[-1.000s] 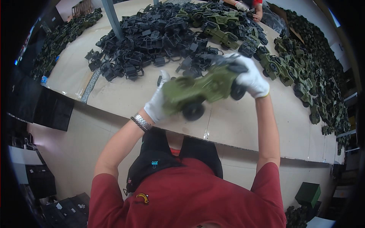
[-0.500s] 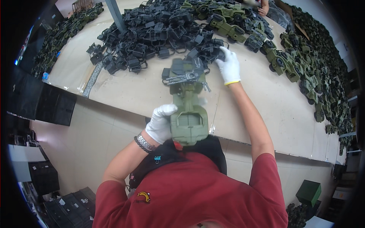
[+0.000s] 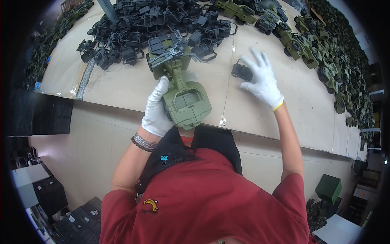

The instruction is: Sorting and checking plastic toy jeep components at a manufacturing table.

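Observation:
My left hand, in a white glove, is closed round the side of a green toy military vehicle. The vehicle is held above the table's near edge. Its open-topped end points toward me, and grey gun-like parts lie across its far end. To the right, my gloved right hand is over the tabletop with its fingers spread. A small black plastic part lies at its fingers' left side; whether they touch is unclear.
A heap of black plastic parts covers the table's far left and middle. Rows of green toy vehicles line the right side. A grey post rises at the back left. Dark crates stand off the left edge.
My right hand has come back from the heap toward the right, and a black part now lies beside its spread fingers. The held vehicle has shifted left and turned slightly.

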A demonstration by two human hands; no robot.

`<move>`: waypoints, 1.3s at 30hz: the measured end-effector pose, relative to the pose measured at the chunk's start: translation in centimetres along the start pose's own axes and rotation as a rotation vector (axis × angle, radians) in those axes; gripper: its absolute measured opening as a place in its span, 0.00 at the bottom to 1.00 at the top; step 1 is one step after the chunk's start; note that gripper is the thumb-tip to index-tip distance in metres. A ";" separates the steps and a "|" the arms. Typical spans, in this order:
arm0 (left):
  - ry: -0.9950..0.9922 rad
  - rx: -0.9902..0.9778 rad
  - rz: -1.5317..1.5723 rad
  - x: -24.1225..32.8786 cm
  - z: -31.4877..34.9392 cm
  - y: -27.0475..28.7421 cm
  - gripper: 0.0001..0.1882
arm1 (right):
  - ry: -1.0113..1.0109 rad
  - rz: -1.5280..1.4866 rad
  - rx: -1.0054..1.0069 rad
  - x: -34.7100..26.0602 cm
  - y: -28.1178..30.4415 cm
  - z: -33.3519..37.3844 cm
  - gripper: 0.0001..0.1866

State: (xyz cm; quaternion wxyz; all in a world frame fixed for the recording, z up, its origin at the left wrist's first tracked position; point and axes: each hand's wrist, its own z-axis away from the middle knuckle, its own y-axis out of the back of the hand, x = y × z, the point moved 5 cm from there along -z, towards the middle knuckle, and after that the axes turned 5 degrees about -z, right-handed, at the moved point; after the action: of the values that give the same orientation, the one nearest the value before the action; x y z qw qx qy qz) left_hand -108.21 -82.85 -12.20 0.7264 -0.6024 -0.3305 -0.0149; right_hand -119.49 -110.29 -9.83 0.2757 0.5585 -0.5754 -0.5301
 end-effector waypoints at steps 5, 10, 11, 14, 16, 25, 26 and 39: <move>-0.013 -0.004 -0.102 -0.2 0.1 -1.2 0.30 | 0.102 -0.082 -0.137 1.8 -3.1 -2.4 0.47; -0.041 0.104 -0.086 -0.1 0.6 -0.4 0.30 | -0.124 -0.179 -0.123 1.4 -2.8 -1.4 0.37; -0.035 0.142 -0.056 -0.1 0.7 -0.2 0.29 | -0.071 -0.308 -0.230 1.7 -2.5 -1.3 0.33; -0.045 0.111 -0.052 0.0 0.8 0.0 0.27 | 0.035 -0.494 -0.338 3.0 -1.1 -0.3 0.28; -0.052 0.100 -0.058 -0.1 1.0 0.0 0.26 | -0.089 -0.949 -0.248 2.0 0.9 0.6 0.29; -0.100 0.191 -0.083 -0.3 0.4 -1.2 0.23 | -0.118 0.067 -0.107 -1.6 -2.3 2.4 0.39; -0.116 0.229 -0.120 -0.3 0.4 -1.0 0.22 | -0.133 -0.009 -0.046 -1.1 -2.6 2.8 0.38; -0.285 0.326 -0.582 -0.8 1.3 -1.4 0.16 | 0.338 -0.538 0.113 -14.4 1.6 4.0 0.40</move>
State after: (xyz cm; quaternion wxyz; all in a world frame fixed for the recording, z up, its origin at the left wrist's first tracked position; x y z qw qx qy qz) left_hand -110.05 -82.40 -11.29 0.7249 -0.3554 -0.5841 -0.0841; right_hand -120.48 -95.95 -5.57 0.1861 0.7851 -0.3817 -0.4508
